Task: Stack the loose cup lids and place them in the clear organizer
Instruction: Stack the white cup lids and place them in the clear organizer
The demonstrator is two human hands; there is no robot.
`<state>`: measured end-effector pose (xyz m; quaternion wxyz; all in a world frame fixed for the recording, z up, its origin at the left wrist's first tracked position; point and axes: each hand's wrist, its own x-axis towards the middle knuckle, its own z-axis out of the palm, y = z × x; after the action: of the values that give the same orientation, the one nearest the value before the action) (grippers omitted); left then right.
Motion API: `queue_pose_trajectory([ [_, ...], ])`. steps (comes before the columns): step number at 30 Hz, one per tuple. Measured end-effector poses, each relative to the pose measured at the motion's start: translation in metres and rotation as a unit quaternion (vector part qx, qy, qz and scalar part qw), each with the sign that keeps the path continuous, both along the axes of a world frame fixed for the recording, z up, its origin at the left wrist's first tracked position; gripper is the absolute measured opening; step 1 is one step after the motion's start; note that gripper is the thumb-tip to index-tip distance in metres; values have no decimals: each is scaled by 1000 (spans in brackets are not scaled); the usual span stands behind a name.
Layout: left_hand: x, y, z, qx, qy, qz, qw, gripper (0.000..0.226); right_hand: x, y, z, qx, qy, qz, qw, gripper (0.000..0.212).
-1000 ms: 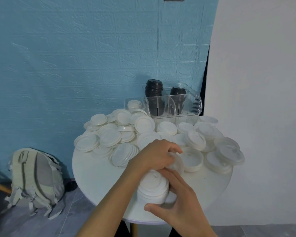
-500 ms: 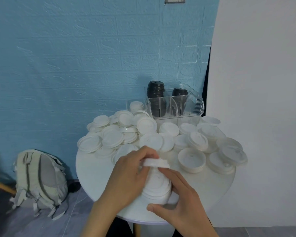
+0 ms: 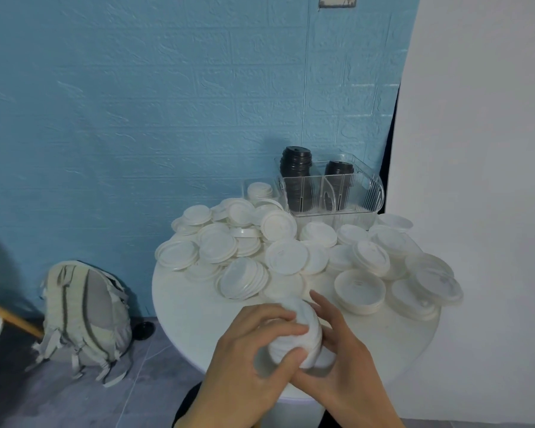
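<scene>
**Lid stack held in both hands above a round white worktop**

A round white worktop (image 3: 198, 307) is set against a blue brick-textured wall (image 3: 136, 103), with a plain white wall (image 3: 482, 118) at the right. A pale backpack (image 3: 84, 316) is propped on the grey floor (image 3: 59, 396) below the blue wall.

One stack of white lids (image 3: 297, 332) is held over the near edge of the worktop; the left hand (image 3: 254, 359) is curled around its near side, and the right hand (image 3: 340, 356) cups its far side, so each grip is closed on the stack. Loose white lids (image 3: 286, 257) are spread over the far half of the worktop, too many and too overlapped to be counted. One clear organizer (image 3: 365, 193) stands at the back, and two stacks of black lids (image 3: 297, 177) are seen inside it. A short white stack (image 3: 260, 190) sits in a clear section at its left.

The number of lids in the held stack cannot be told, as it is blurred and partly covered by fingers. The worktop's near edge is hidden by the forearms.
</scene>
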<state>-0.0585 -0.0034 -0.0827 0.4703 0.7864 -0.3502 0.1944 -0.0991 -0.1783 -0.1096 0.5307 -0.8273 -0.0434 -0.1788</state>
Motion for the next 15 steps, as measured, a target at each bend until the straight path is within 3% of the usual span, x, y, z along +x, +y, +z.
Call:
queue_pose_trajectory([
  [5, 3, -10, -5, -13, -12, 20, 1000, 15, 1, -1, -1, -47, -47, -6, 998, 92],
  [15, 4, -8, -12, 7, -8, 1, 1000, 16, 3, -2, 1, -74, -72, -9, 995, 85],
])
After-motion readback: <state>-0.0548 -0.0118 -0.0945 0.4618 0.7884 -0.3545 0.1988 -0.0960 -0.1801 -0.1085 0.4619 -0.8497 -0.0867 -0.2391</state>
